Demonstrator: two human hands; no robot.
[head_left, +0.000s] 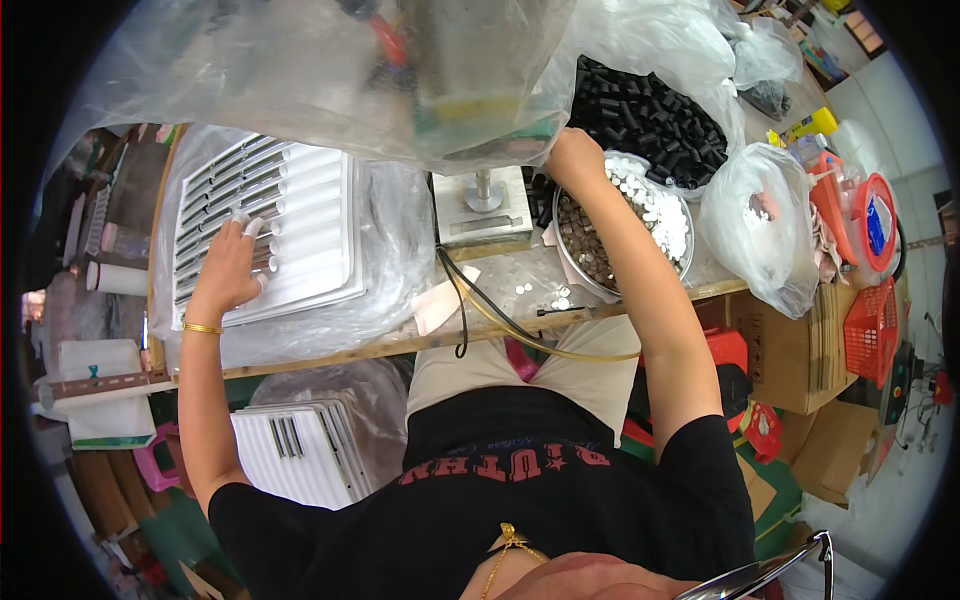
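Note:
My left hand (pixel 230 268) rests over a white ribbed tray (pixel 320 215) at the left of the table, fingers stretched out and thumb apart. White coverings show on its fingertips, which touch a row of shiny silver tubes (pixel 225 185) lying in the grooves. My right hand (pixel 577 162) is closed beside a pile of short black tubes (pixel 650 120), above the far left rim of a round bowl (pixel 690 255). Inside the bowl are small white pieces (pixel 665 215) and brown pieces (pixel 585 240). Whatever the right fingers hold is hidden.
A metal press base (pixel 485 215) stands between my hands, under a hanging clear plastic sheet (pixel 300 80). Black and yellow cables (pixel 500 325) cross the table's front edge. A plastic bag (pixel 760 225) sits right of the bowl. More trays (pixel 295 455) stand below the table.

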